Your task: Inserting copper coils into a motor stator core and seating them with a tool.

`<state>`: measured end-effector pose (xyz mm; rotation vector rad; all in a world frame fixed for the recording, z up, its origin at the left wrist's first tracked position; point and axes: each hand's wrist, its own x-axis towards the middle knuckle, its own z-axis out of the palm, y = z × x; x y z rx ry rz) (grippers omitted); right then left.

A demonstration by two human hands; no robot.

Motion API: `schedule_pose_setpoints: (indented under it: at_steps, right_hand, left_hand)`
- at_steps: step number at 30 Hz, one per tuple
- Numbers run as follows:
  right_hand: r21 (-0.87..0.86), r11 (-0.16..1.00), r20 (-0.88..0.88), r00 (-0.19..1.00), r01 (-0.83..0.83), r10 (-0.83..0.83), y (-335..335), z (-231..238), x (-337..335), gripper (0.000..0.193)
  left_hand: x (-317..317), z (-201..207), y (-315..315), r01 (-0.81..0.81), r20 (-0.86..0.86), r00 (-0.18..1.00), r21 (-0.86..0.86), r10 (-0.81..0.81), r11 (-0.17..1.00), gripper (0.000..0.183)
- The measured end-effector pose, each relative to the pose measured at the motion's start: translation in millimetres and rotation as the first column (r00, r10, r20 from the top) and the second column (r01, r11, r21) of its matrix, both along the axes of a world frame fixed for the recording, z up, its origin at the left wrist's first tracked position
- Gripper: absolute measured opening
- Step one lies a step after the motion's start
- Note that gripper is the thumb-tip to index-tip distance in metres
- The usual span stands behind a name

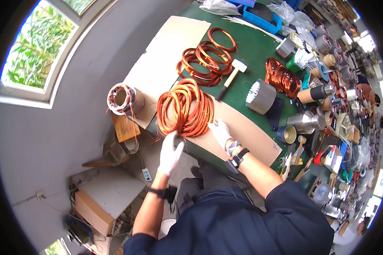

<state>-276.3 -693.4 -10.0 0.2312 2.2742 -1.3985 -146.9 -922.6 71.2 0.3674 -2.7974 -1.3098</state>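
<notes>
A thick bundle of copper wire coils (pixel 185 110) lies fanned out on a cardboard sheet at the near edge of the table. My left hand (pixel 171 154), in a white glove, is at the bundle's lower edge, its thumb apart from the fingers and the fingertips against the wire. At the bundle's lower right, my right hand (pixel 220 132), also gloved, has its fingertips closed on the outer coils. Behind the bundle, more wire coils (pixel 206 59) lie overlapping. A mallet (pixel 233 76) with a white head and dark grip rests to their right.
A wound stator (pixel 125 100) stands at the left on a wooden block (pixel 125 127). To the right are a grey metal cylinder (pixel 261 97), another copper coil stack (pixel 281 77), a metal cup (pixel 287 134) and crowded tools. A blue bin (pixel 261 19) sits at the back.
</notes>
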Motion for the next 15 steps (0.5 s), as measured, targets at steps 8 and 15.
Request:
schedule_pose_setpoints:
  at_steps: [8,15]
  right_hand:
    - [-0.095,0.925,0.148,0.924,0.369,-0.354,-42,-11,-19,0.073]
    - [-0.188,0.747,0.367,0.751,0.637,-0.549,-58,-4,-32,0.083]
  left_hand:
    - [-138,-27,-5,-0.019,-0.076,0.997,-0.418,-0.014,0.908,0.044]
    - [-146,-40,7,0.334,0.268,0.905,0.028,-0.329,0.942,0.048]
